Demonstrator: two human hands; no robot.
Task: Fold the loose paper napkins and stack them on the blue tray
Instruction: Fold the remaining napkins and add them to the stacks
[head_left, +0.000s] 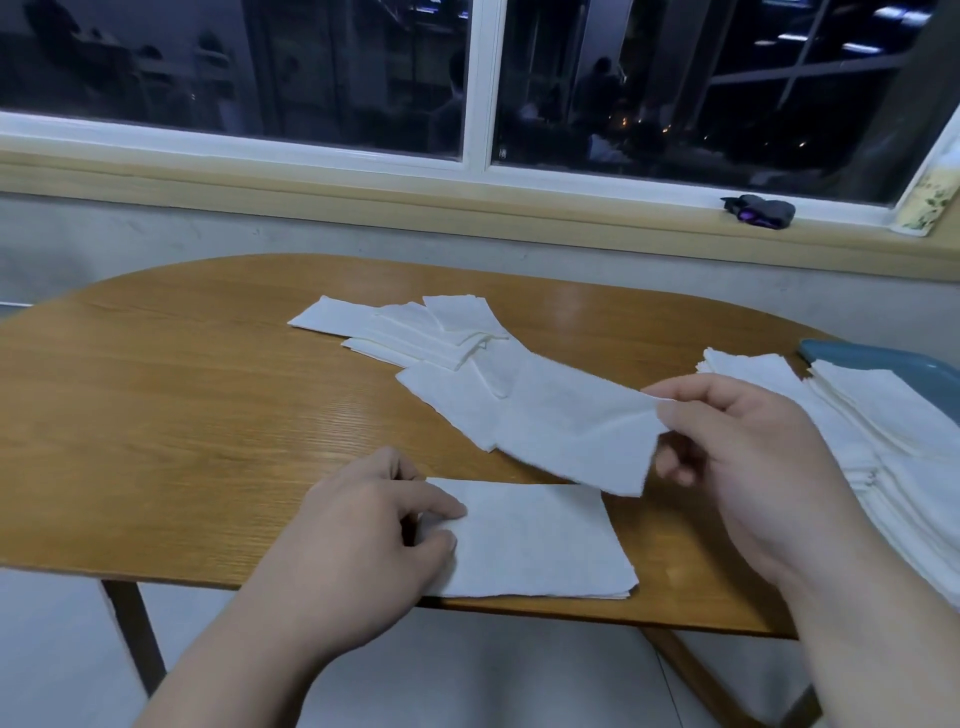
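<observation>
At your right hand (753, 457): thumb and forefinger are closed on the near-right end of one loose napkin (571, 431). The sheet runs away from that pinch to the left and sags; its far end seems to rest on the other sheets.

Your left hand (363, 525) pinches the left edge of a folded napkin (535, 540), which lies flat on the table (182, 389) at its near edge.

Handling, as a judgement: very light, limp, easily torn or creased. Take it by corners or edges with fingertips and support both ends before folding. A one-sided pull may drag the neighbouring sheets.

More loose napkins (415, 327) lie beyond the lifted sheet, overlapping.

To the right of your right hand, the stack (872, 415) covers most of the blue tray (883, 358).

Not resolved:
- The tray and stack are cut off by the frame edge.
- The layer count of the folded napkin is unclear.
- The fingers under the lifted sheet are partly hidden.
</observation>
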